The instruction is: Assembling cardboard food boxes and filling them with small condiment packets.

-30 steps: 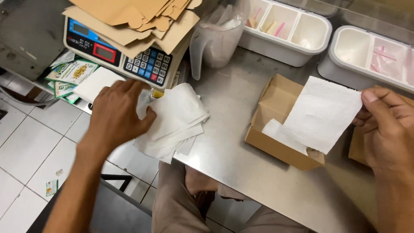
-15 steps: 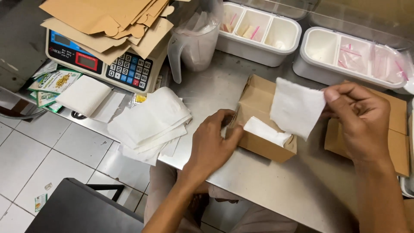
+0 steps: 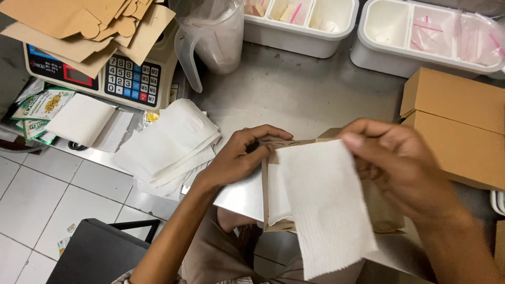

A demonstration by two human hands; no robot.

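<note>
White paper sheet (image 3: 323,210) hangs from the right hand (image 3: 405,168), pinched by its top edge between thumb and fingers, draping over the open brown box (image 3: 276,210) that sits at the near edge of the steel counter (image 3: 294,94). The left hand (image 3: 239,158) grips the box's far-left corner, fingers curled over the rim to steady it. The step in hand looks like lining the box; the sheet likely needs lowering and pressing into the bottom while the left hand keeps the box from sliding. The box stands right at the counter's lip, so there is little room toward the person. Just left lies a paper stack (image 3: 171,142), close but apart; closed boxes (image 3: 457,121) crowd the right. Farther back stand a scale (image 3: 118,76), a jug (image 3: 215,37) and white trays (image 3: 421,37), with bare steel between.
</note>
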